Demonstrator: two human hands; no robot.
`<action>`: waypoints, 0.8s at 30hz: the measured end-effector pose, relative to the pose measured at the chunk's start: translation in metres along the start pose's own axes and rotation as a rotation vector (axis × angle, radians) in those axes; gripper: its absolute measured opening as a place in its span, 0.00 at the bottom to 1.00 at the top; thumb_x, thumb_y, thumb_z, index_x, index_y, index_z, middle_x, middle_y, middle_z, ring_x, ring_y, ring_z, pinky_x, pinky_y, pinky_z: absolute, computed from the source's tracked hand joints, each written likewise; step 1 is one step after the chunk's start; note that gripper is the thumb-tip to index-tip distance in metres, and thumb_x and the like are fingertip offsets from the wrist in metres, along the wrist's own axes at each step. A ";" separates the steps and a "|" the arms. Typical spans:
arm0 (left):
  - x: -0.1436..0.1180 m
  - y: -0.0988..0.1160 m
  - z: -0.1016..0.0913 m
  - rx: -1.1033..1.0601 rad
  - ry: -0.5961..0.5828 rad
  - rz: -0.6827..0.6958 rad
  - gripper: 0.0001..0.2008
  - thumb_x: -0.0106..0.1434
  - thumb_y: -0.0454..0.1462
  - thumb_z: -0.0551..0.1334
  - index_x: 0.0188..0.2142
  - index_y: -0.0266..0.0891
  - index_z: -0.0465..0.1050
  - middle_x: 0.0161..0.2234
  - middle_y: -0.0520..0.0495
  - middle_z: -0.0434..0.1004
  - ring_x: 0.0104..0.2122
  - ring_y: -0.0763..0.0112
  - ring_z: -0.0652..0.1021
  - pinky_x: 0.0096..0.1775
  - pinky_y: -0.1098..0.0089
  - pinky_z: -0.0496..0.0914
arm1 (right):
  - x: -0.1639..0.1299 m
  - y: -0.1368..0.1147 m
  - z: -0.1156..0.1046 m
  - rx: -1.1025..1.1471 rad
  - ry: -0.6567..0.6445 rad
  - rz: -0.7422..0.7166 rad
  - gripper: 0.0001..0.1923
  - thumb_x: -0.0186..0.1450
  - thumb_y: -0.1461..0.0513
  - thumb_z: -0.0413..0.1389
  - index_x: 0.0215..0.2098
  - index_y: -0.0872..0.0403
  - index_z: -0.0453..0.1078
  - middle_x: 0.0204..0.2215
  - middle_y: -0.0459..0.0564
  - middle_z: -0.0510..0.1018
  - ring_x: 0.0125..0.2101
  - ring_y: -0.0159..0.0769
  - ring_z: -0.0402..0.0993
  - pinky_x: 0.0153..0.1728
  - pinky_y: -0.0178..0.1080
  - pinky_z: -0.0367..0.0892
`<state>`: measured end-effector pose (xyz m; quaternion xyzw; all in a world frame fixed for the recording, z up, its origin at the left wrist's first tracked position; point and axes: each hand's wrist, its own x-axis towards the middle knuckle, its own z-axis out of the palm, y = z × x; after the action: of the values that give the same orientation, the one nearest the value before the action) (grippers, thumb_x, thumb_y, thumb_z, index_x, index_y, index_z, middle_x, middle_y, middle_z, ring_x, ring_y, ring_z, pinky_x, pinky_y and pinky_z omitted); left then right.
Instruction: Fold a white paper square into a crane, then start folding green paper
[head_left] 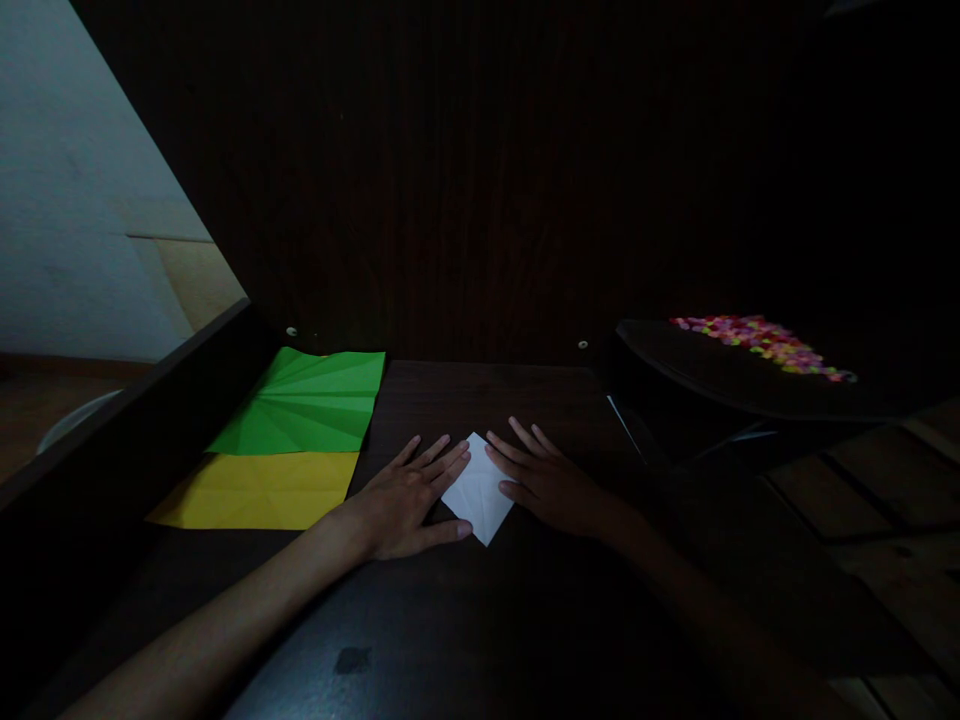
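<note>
A small sheet of white paper [480,495], folded into a diamond shape with creases on its face, lies flat on the dark wooden table [480,610]. My left hand [409,500] rests at its left side, fingers spread, with fingertips on the upper left edge and the thumb by the lower left edge. From the right, my right hand [551,480] lies with fingers apart, its fingertips touching the paper's right side. Neither hand grips the paper.
Left of my hands lie a creased green sheet [307,405] and a yellow sheet [262,490] partly under it. A raised dark edge [135,400] borders the table's left. Colourful small items [765,342] sit on a dark curved surface [697,370] at the right. A dark panel [450,180] stands behind.
</note>
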<state>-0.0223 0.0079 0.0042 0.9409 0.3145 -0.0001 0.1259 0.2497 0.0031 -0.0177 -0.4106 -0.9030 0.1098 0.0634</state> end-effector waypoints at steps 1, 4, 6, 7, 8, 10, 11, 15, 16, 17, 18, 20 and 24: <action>-0.001 -0.001 -0.001 -0.001 0.000 0.005 0.41 0.66 0.60 0.45 0.70 0.41 0.38 0.69 0.41 0.42 0.68 0.52 0.47 0.64 0.47 0.44 | -0.001 0.005 -0.001 -0.001 0.010 -0.010 0.29 0.73 0.51 0.44 0.69 0.44 0.45 0.69 0.46 0.48 0.69 0.50 0.29 0.65 0.63 0.40; -0.001 -0.003 -0.004 0.004 0.018 0.021 0.40 0.67 0.60 0.46 0.69 0.41 0.42 0.68 0.40 0.45 0.68 0.51 0.50 0.63 0.47 0.47 | -0.005 0.017 -0.006 0.013 0.039 -0.050 0.24 0.72 0.52 0.49 0.65 0.43 0.57 0.69 0.46 0.48 0.68 0.51 0.30 0.64 0.64 0.43; 0.000 -0.005 -0.006 0.016 0.034 0.034 0.38 0.67 0.58 0.48 0.68 0.40 0.46 0.68 0.40 0.48 0.67 0.51 0.52 0.63 0.48 0.49 | -0.007 0.021 -0.009 0.027 0.064 -0.053 0.21 0.71 0.52 0.51 0.61 0.41 0.63 0.68 0.45 0.50 0.69 0.52 0.33 0.63 0.64 0.45; 0.000 -0.006 -0.007 0.024 0.039 0.043 0.37 0.67 0.57 0.49 0.68 0.40 0.48 0.67 0.40 0.51 0.67 0.51 0.53 0.63 0.48 0.50 | -0.008 0.022 -0.010 0.033 0.072 -0.048 0.20 0.70 0.52 0.52 0.59 0.41 0.65 0.68 0.45 0.52 0.68 0.52 0.35 0.63 0.65 0.46; 0.001 -0.008 -0.008 0.034 0.045 0.052 0.36 0.68 0.56 0.50 0.68 0.39 0.50 0.66 0.40 0.53 0.66 0.51 0.55 0.63 0.49 0.51 | -0.009 0.023 -0.012 0.037 0.076 -0.039 0.19 0.70 0.52 0.53 0.58 0.40 0.67 0.67 0.45 0.53 0.68 0.52 0.36 0.62 0.65 0.47; 0.001 -0.011 -0.011 0.054 0.066 0.077 0.35 0.68 0.53 0.53 0.67 0.38 0.51 0.65 0.39 0.57 0.65 0.51 0.57 0.63 0.49 0.52 | -0.009 0.023 -0.015 0.035 0.081 -0.023 0.17 0.69 0.52 0.54 0.55 0.39 0.70 0.66 0.45 0.56 0.68 0.53 0.38 0.61 0.65 0.49; 0.001 -0.012 -0.012 0.065 0.083 0.091 0.35 0.67 0.52 0.54 0.67 0.38 0.50 0.65 0.38 0.57 0.65 0.51 0.57 0.63 0.49 0.52 | -0.009 0.023 -0.016 0.029 0.086 -0.020 0.16 0.69 0.52 0.54 0.54 0.39 0.71 0.66 0.45 0.57 0.68 0.54 0.39 0.61 0.66 0.50; -0.001 -0.014 -0.015 0.108 0.140 0.147 0.38 0.66 0.49 0.57 0.69 0.38 0.44 0.67 0.38 0.52 0.67 0.53 0.53 0.65 0.51 0.49 | -0.010 0.022 -0.020 -0.009 0.115 -0.045 0.14 0.68 0.52 0.56 0.50 0.39 0.74 0.64 0.46 0.63 0.67 0.54 0.44 0.59 0.65 0.53; -0.001 -0.014 -0.016 0.116 0.148 0.156 0.38 0.66 0.49 0.57 0.69 0.39 0.43 0.67 0.38 0.51 0.67 0.53 0.53 0.65 0.51 0.49 | -0.010 0.021 -0.021 -0.018 0.122 -0.055 0.13 0.68 0.53 0.56 0.50 0.41 0.75 0.63 0.47 0.64 0.67 0.53 0.46 0.59 0.65 0.53; -0.002 -0.014 -0.016 0.123 0.151 0.162 0.38 0.66 0.48 0.57 0.69 0.39 0.42 0.67 0.38 0.52 0.67 0.54 0.53 0.65 0.51 0.49 | -0.011 0.020 -0.021 -0.025 0.130 -0.065 0.13 0.68 0.54 0.56 0.49 0.42 0.76 0.62 0.48 0.66 0.66 0.53 0.48 0.58 0.64 0.54; -0.002 -0.015 -0.016 0.130 0.151 0.166 0.38 0.66 0.47 0.57 0.69 0.39 0.43 0.67 0.37 0.52 0.67 0.54 0.54 0.65 0.51 0.49 | -0.011 0.019 -0.022 -0.027 0.142 -0.075 0.13 0.67 0.55 0.56 0.48 0.43 0.76 0.61 0.49 0.67 0.66 0.54 0.49 0.58 0.64 0.55; -0.002 -0.016 -0.016 0.137 0.154 0.169 0.37 0.66 0.47 0.57 0.69 0.38 0.45 0.67 0.36 0.53 0.66 0.53 0.57 0.64 0.51 0.51 | -0.013 0.017 -0.023 -0.007 0.176 -0.104 0.13 0.66 0.55 0.58 0.48 0.44 0.76 0.60 0.51 0.69 0.64 0.54 0.53 0.56 0.64 0.57; -0.002 -0.018 -0.016 0.116 0.165 0.207 0.30 0.66 0.46 0.57 0.64 0.36 0.58 0.64 0.37 0.61 0.66 0.52 0.57 0.63 0.50 0.54 | -0.015 0.014 -0.022 0.080 0.244 -0.172 0.19 0.61 0.56 0.61 0.50 0.47 0.75 0.56 0.54 0.73 0.60 0.54 0.60 0.52 0.62 0.62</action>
<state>-0.0362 0.0242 0.0158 0.9708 0.2243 0.0721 0.0442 0.2738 0.0041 0.0003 -0.3390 -0.9153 0.0894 0.1981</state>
